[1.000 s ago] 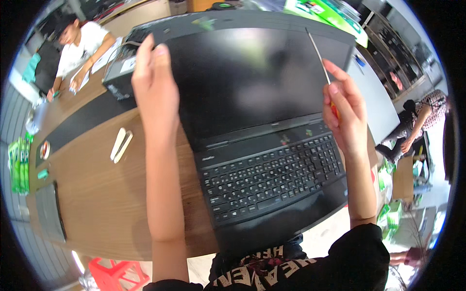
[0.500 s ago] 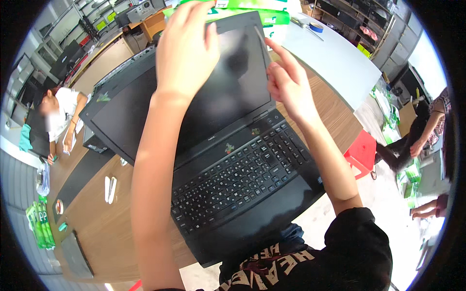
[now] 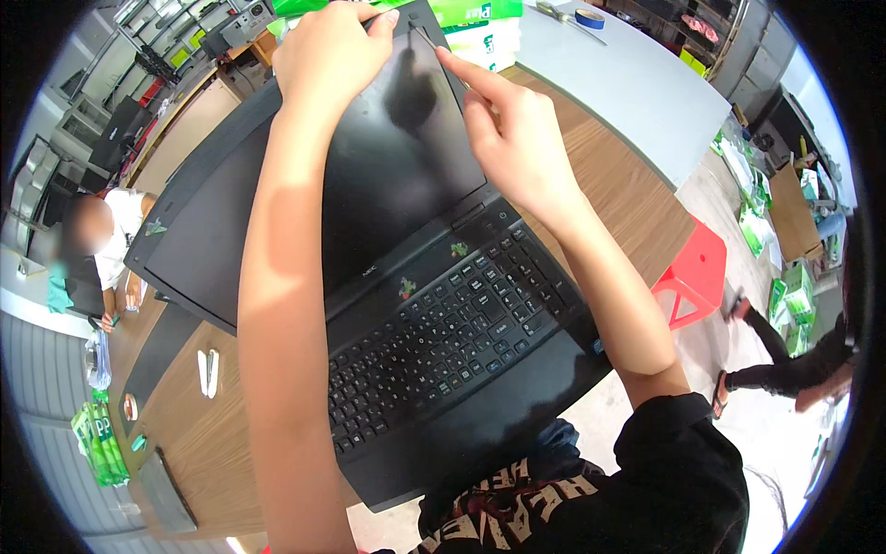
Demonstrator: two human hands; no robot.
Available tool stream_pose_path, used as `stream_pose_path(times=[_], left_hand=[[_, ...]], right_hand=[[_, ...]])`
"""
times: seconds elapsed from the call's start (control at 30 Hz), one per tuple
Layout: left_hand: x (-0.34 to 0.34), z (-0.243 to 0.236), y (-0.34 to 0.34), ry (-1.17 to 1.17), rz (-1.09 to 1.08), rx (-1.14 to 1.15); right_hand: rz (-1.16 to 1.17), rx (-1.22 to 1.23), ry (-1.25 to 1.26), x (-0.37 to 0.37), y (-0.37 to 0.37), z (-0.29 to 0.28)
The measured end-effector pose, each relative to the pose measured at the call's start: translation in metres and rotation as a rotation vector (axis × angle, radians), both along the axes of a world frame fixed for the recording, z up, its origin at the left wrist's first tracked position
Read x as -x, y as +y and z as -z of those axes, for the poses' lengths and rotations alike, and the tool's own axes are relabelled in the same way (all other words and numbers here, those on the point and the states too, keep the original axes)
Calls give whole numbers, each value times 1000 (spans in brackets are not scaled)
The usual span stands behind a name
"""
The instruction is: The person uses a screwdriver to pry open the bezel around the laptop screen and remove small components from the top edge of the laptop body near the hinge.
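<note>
- The black laptop [image 3: 461, 406] stands open on the brown wooden table [image 3: 609, 175], its near edge by the person's black shirt [image 3: 646, 471].
- The right hand [image 3: 521, 129] is closed around a thin screwdriver [image 3: 425, 38], its tip at the laptop lid's upper right corner.
- The left hand [image 3: 332, 55] is curled at the lid's upper edge; I cannot tell whether it grips.
- Left of the laptop: two white strips [image 3: 209, 373], a flat dark device [image 3: 168, 489] and, farther off, a seated person [image 3: 129, 208].
- Behind the laptop: green packs [image 3: 484, 37].
- Right of the laptop: a pale table [image 3: 628, 92] and a red stool [image 3: 697, 268].
</note>
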State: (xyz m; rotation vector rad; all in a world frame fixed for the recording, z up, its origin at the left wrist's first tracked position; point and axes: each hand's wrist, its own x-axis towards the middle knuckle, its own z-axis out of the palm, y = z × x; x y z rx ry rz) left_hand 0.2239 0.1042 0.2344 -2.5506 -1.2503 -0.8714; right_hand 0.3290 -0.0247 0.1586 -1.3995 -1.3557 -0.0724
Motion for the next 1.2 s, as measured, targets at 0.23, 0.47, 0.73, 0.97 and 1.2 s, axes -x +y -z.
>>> stream_pose_path(times=[0.23, 0.47, 0.73, 0.97, 1.2], left_hand=[[-4, 7, -4, -149, 62, -136], [-2, 11, 2, -175, 48, -152], [-3, 11, 6, -158, 38, -135], [-4, 8, 5, -155, 54, -72], [-3, 6, -4, -115, 19, -95]], right_hand=[[165, -69, -340, 0, 10, -2], [352, 188, -497, 28, 13, -13], [450, 219, -233, 59, 49, 8], [319, -7, 113, 66, 56, 12], [475, -370, 411, 21, 34, 3]])
